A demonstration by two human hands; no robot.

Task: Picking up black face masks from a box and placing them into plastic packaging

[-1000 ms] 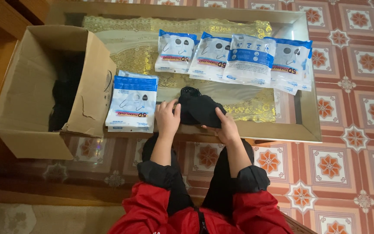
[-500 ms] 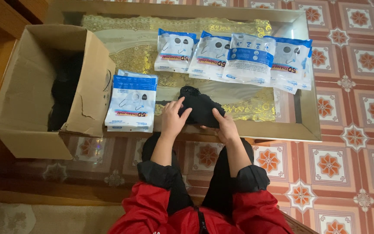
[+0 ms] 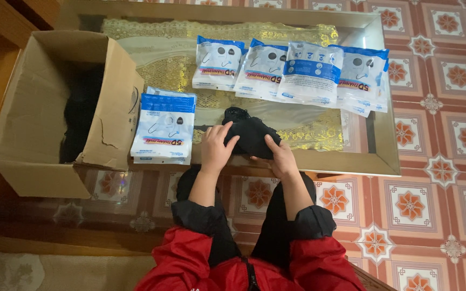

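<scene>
Fingers (image 3: 223,133) of both hands hold and press the black cloth bundle (image 3: 250,134) on the tabletop (image 3: 351,161), seemingly folding it; smoothing it flat looks needed next.

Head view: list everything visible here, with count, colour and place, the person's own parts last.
black fabric bundle: one, black, near table edge, between both hands
packet row: four or more overlapping, white and blue, far side of table
packet stack: at least two, white and blue, beside the box
cardboard box: one, brown, open, left end, dark contents
glass table: one, gold lace mat beneath
tiled floor: red patterned
left hand: on the bundle
right hand: on the bundle
sleeves: red, black cuffs
</scene>
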